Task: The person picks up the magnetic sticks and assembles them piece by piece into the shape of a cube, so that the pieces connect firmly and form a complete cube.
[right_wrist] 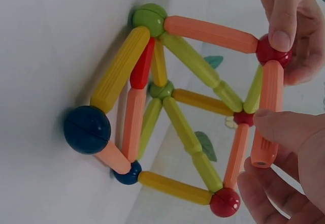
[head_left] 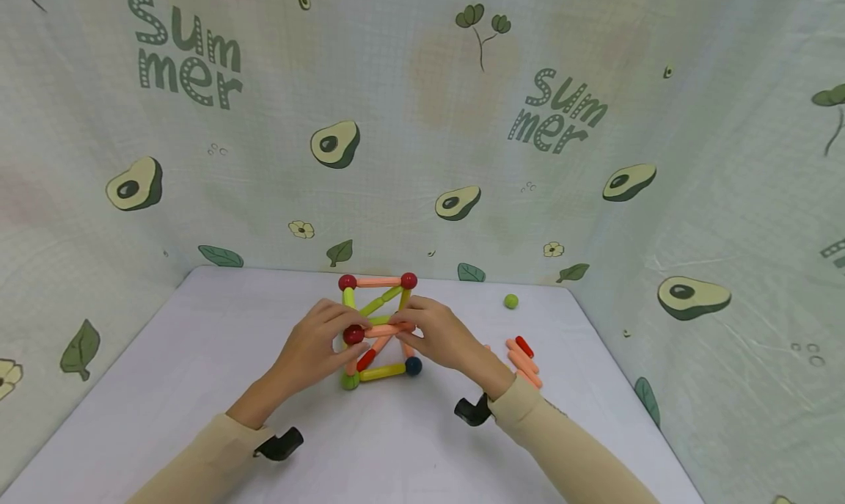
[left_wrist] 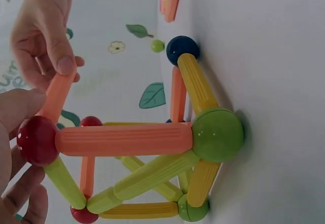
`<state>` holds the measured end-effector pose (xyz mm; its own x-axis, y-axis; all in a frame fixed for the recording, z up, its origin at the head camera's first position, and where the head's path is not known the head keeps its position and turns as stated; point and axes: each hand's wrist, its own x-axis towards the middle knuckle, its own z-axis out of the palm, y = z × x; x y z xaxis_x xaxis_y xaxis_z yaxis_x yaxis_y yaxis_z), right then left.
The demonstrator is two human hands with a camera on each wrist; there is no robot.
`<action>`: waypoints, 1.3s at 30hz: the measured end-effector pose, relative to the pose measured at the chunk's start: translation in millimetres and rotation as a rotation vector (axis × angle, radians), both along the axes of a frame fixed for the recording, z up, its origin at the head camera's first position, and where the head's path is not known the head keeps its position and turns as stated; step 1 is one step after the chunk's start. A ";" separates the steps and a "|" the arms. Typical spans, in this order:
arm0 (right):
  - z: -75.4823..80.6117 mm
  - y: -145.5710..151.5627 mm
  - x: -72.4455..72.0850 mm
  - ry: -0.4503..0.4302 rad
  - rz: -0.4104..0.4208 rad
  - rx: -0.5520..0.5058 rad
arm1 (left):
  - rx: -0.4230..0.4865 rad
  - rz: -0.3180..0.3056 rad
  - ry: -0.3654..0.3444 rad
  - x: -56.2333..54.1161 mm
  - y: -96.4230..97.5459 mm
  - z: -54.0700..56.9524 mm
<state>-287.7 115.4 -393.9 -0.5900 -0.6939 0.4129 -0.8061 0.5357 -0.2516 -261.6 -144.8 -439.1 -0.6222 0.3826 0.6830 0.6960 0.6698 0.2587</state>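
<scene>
A frame of magnetic rods and balls stands on the table, with green balls point(right_wrist: 149, 21) and dark blue balls point(right_wrist: 87, 129) at its base. My left hand point(head_left: 317, 350) pinches a red ball point(left_wrist: 37, 140) at the near upper-left corner. From that ball an orange rod point(right_wrist: 271, 82) reaches to the right, and my right hand point(head_left: 439, 335) pinches it near its other end. That end has no ball on it in the right wrist view. More red balls point(head_left: 409, 280) sit at the far top corners. An upright orange rod point(left_wrist: 124, 140) joins the held ball to a green one below.
To the right on the white table point(head_left: 198, 328) lie several loose orange rods point(head_left: 521, 359) and a short red rod point(head_left: 524, 346). A loose green ball point(head_left: 511, 301) rests farther back. Printed cloth point(head_left: 396, 86) hangs behind and at both sides.
</scene>
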 end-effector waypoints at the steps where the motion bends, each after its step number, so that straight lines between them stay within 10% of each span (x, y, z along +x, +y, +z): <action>1: -0.1 0.5 0.0 0.001 -0.004 0.001 | 0.001 -0.004 0.001 -0.8 2.2 1.2; 14: -3.5 35.2 -16.5 -0.040 -0.032 0.025 | 0.020 0.008 -0.014 -2.7 16.9 4.3; 28: -44.8 169.7 -102.4 -0.162 -0.477 0.088 | 0.033 0.013 -0.023 -0.7 17.8 4.5; 39: -72.7 197.9 -127.9 -0.300 -0.622 0.184 | 0.042 0.010 -0.017 -1.8 17.3 2.9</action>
<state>-415.6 313.3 -466.6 -0.9689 -0.2344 0.0797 -0.2474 0.9287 -0.2762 -263.3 -127.5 -436.3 -0.6376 0.3480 0.6872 0.6846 0.6650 0.2984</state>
